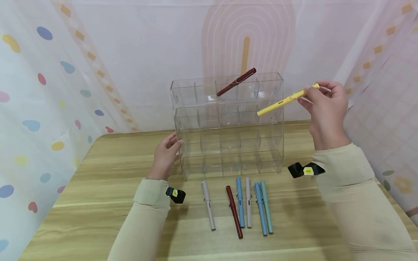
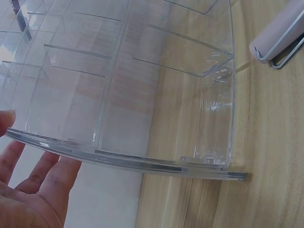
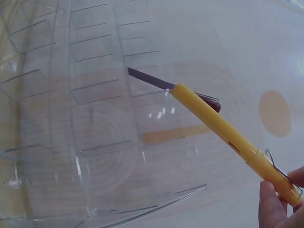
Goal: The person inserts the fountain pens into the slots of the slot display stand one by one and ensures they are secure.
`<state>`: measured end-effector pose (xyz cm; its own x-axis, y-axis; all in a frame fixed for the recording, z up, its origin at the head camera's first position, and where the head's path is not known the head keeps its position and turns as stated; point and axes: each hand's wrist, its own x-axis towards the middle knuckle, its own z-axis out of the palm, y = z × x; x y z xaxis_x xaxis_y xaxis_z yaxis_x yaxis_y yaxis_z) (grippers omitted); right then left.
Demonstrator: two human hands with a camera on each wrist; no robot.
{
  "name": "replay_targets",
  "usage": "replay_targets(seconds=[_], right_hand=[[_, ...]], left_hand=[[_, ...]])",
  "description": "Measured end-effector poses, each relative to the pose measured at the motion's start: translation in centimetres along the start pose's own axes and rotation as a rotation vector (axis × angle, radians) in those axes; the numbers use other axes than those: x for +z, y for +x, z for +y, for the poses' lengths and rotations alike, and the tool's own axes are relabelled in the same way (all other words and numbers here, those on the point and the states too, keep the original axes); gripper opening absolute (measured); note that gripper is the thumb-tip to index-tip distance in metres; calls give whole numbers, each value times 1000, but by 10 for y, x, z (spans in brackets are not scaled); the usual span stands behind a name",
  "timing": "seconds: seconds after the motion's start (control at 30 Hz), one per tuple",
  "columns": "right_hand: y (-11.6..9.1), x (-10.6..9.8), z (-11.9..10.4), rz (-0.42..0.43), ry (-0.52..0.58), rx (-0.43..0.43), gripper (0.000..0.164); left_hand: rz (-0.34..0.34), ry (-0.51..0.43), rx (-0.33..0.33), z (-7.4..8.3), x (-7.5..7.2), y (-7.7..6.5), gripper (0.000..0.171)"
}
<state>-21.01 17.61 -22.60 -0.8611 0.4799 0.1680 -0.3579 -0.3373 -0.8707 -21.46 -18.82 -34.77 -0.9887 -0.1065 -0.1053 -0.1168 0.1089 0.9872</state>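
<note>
While the left edge of a clear compartmented rack (image 1: 228, 127) is steadied between the thumb and fingers of the left hand (image 1: 164, 156), a yellow pen (image 1: 284, 101) is pinched near its clip end by the right hand (image 1: 328, 108). The right grip is closed about the pen; the left grip is closed on the rack's side wall. The yellow pen is held aslant, its free end pointed down and left in front of the rack's right part; whether the two touch cannot be told. Across the rack's top tier a dark red pen (image 1: 236, 82) is propped at a slant. On the bench (image 1: 98, 203), before the rack, six more pens are laid: a grey pen (image 1: 208, 205) set apart at the left, then a second red pen (image 1: 234, 212), a blue pen (image 1: 240, 202), another grey pen (image 1: 249, 202), another blue pen (image 1: 261, 209) and a teal pen (image 1: 266, 206).
</note>
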Motion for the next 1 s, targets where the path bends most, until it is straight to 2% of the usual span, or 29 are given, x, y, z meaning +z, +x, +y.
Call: replay_targets(seconds=[0.27,0.57,1.0], right_hand=[[17,20,-13,90,109,-14,25],[31,38,-18,148,100,-27,25],[46,61,7,143,90,-16,24]], left_hand=[[0,-3,-4,-2,0,2,53],[9,6,-2,-2,1,3,53],[15,4,-3,-1,3,2,52]])
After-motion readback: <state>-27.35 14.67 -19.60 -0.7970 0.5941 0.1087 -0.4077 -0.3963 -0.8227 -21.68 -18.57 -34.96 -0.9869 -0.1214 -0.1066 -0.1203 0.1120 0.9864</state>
